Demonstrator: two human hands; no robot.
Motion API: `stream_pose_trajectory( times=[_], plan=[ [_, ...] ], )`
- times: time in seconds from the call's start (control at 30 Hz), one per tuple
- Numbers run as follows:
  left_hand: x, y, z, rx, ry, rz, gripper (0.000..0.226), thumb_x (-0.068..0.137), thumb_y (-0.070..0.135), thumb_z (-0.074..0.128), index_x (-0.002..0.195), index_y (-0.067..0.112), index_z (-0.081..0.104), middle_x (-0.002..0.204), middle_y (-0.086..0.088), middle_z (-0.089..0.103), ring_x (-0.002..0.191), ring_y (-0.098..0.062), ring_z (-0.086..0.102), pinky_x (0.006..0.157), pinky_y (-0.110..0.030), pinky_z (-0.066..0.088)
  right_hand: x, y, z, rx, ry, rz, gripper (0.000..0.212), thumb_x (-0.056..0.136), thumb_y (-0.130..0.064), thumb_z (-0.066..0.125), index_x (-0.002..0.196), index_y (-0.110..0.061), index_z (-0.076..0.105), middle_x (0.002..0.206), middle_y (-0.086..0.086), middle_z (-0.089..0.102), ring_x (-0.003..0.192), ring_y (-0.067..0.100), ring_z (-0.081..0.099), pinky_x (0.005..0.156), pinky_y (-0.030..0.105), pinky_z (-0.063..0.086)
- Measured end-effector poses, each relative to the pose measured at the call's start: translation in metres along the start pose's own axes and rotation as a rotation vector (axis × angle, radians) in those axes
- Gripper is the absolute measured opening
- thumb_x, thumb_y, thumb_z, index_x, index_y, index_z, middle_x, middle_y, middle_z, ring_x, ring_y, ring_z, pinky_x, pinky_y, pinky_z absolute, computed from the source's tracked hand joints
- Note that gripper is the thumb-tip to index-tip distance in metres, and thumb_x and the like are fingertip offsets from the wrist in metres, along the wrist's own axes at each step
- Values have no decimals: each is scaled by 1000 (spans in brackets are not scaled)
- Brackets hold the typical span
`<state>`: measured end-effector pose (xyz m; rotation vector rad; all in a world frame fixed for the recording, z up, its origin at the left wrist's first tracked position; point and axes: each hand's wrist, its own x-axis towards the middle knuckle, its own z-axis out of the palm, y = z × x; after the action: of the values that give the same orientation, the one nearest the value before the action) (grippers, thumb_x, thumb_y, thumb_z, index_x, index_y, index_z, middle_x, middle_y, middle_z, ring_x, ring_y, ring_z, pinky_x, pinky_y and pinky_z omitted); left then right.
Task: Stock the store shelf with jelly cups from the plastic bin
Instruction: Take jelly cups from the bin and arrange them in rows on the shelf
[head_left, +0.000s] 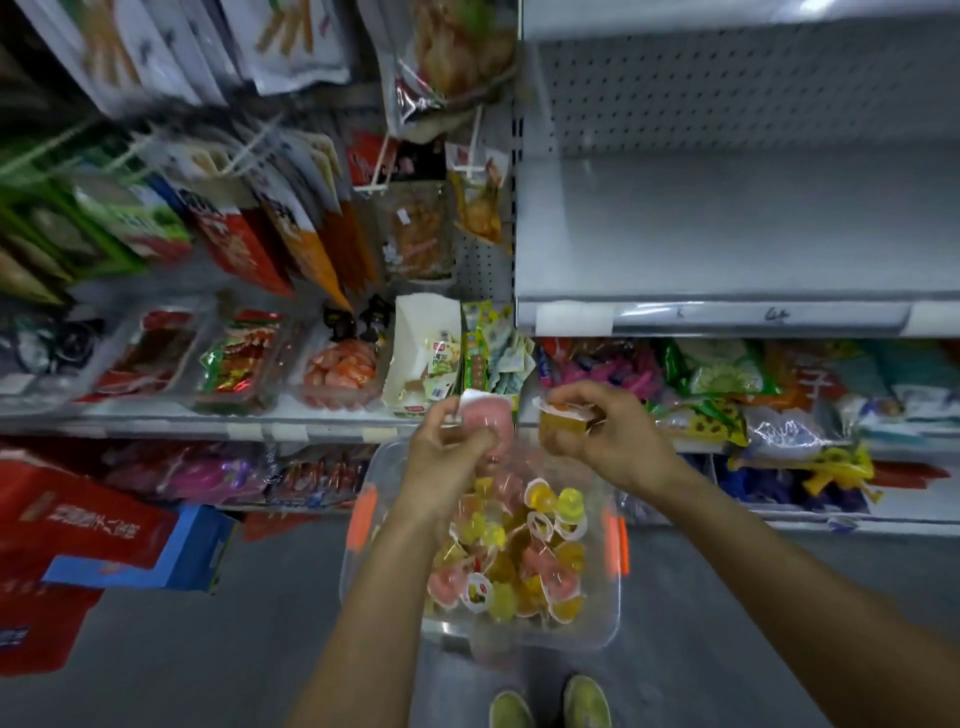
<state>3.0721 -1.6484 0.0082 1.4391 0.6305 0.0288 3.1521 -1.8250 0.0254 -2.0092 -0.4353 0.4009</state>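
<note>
1. Pink jelly cup (488, 415), held up in the left hand (447, 447): the fingers (470, 441) curl round its lower body from the near side. Its white lid sticks out above them, tilted.
2. An amber jelly cup (558, 423) sits in the right hand (613, 441), lid upward. The thumb presses it from below and the curled fingers close over its rim, so the cup juts out to the left of the palm.
3. The two held cups are near each other but apart, both raised above the far end of the plastic bin (613, 613).
4. The bin is clear, with orange handles (362, 512), and stands on the grey floor (208, 649) under the forearms. It holds a heap of jelly cups (519, 561) in yellow, amber and pink.
5. A white metal shelf (727, 234) with a perforated back lies up and to the right, well apart from both held cups.
6. Shelves of snack packets (234, 364) fill the left, blurred. Two yellow-green shoes (587, 701) show at the bottom edge.
</note>
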Motion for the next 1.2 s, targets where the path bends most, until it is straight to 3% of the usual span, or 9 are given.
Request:
stream_pose_trajectory(
  times=[0.13,0.27,0.37,0.5,0.67,0.83,0.9,1.03,1.2],
  plan=[
    [-23,56,-4,86,23,224,38,81,14,74,113,28,59,108,-3,68,89,-22,69,82,-38,59,-8,-53,-26,31,53,-121,32,74,-16,81,97,-33,66,102,-7,66,88,3,63,79,23,52],
    [-37,104,-3,172,0,388,39,73,27,80,106,33,60,104,4,69,87,-20,71,84,-48,58,-18,-102,-56,38,109,-201,29,78,-18,79,97,-34,66,101,-3,65,73,13,66,64,26,57],
    [-44,133,5,174,-29,477,42,75,22,82,110,25,58,105,1,68,82,-17,70,83,-50,57,-22,-127,-78,25,160,-260,29,77,-19,79,99,-34,66,100,-8,65,77,8,64,68,24,57],
    [-45,173,18,204,-80,587,40,75,22,82,107,27,58,102,-1,70,92,-21,69,82,-50,58,-18,-155,-107,16,214,-319,29,75,-20,81,98,-30,67,90,-11,67,72,-1,62,66,10,48],
    [-44,234,47,238,-118,749,40,75,22,83,106,27,58,103,1,67,95,-28,68,80,-47,59,-10,-190,-156,-51,317,-461,29,73,-19,82,93,-31,66,85,-10,67,69,-1,59,65,13,48],
    [-46,294,76,259,-104,884,39,76,24,81,106,30,57,107,4,63,88,-18,68,76,-43,61,9,-218,-216,-87,443,-523,27,74,-19,81,93,-30,66,91,-4,67,62,0,53,61,10,44],
    [-42,315,88,245,-89,909,39,76,24,81,106,30,56,108,2,64,86,-20,70,76,-43,61,23,-222,-242,-100,494,-512,26,75,-22,81,95,-29,66,93,-2,67,66,4,55,64,14,45],
    [-27,349,107,257,-35,953,40,75,23,81,105,30,55,108,2,63,92,-22,68,78,-43,61,67,-219,-288,-149,536,-443,29,75,-28,81,99,-31,65,104,0,65,86,17,62,83,35,53],
    [-6,375,131,251,43,967,40,74,17,81,104,25,55,104,2,61,96,-25,65,81,-48,59,129,-207,-314,-346,507,-421,29,73,-19,80,96,-24,64,100,1,65,96,20,61,81,27,44]
  ],
)
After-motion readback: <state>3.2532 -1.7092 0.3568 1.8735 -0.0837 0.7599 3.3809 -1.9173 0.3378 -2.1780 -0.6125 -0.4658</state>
